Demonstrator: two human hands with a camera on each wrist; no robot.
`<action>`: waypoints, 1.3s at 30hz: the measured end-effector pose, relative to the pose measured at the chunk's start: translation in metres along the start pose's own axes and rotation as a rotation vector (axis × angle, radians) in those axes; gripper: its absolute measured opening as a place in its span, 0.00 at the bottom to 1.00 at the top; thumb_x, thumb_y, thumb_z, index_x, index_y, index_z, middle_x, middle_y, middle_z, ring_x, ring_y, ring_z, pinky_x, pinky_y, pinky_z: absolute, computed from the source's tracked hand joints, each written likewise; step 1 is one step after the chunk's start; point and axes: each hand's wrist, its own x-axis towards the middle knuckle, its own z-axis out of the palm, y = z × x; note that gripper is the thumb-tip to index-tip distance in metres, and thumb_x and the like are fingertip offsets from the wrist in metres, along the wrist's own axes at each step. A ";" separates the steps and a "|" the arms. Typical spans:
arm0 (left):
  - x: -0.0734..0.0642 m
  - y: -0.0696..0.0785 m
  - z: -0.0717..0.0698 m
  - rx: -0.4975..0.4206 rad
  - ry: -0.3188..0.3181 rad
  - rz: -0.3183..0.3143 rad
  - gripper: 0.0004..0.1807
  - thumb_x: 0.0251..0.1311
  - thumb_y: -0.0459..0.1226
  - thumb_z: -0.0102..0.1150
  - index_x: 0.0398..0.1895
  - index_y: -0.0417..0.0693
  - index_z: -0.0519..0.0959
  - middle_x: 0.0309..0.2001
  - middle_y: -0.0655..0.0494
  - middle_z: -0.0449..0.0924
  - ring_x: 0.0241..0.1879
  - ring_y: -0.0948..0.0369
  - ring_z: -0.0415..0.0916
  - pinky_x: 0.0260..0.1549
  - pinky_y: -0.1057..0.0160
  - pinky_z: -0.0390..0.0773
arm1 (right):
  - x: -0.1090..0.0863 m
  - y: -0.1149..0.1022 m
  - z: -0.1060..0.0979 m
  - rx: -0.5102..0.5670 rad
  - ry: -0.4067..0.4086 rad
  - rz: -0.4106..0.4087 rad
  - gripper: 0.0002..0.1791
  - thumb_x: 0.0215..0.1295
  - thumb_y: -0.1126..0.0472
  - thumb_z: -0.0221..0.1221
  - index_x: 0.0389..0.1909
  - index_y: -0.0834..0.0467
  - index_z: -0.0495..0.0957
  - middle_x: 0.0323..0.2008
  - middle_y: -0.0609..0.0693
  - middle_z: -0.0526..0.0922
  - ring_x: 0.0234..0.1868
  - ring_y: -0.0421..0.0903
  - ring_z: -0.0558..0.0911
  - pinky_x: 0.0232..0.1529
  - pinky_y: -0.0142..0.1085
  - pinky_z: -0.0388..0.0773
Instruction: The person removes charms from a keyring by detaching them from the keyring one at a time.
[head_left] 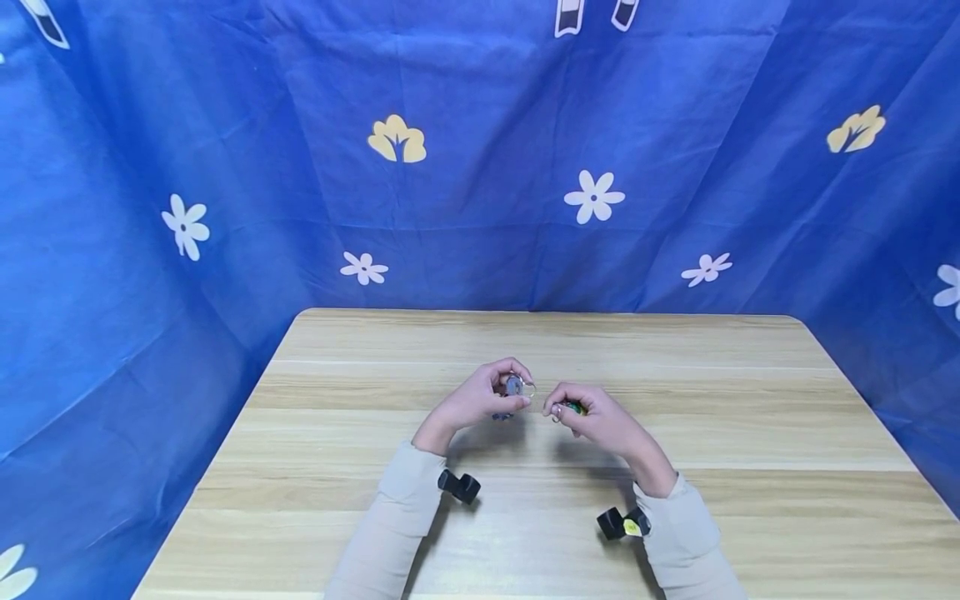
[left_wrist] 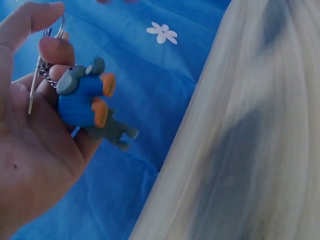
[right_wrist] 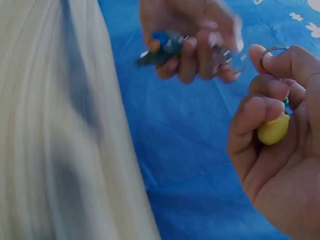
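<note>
We hover, hands apart | left hand: curled fingers grip one blue figure | right hand: fingers pinch one ring, one yellow charm beneath

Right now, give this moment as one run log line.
left fingers: hold blue-bodied figure keychain; right fingers: hold ring, yellow charm; below: wooden table
</note>
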 end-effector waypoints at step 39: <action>0.001 -0.005 -0.001 -0.059 -0.001 -0.028 0.16 0.61 0.34 0.58 0.52 0.38 0.73 0.33 0.60 0.75 0.32 0.64 0.73 0.34 0.68 0.75 | 0.003 0.053 -0.028 -0.046 0.084 0.250 0.14 0.70 0.60 0.53 0.45 0.67 0.79 0.32 0.64 0.80 0.25 0.49 0.75 0.24 0.34 0.74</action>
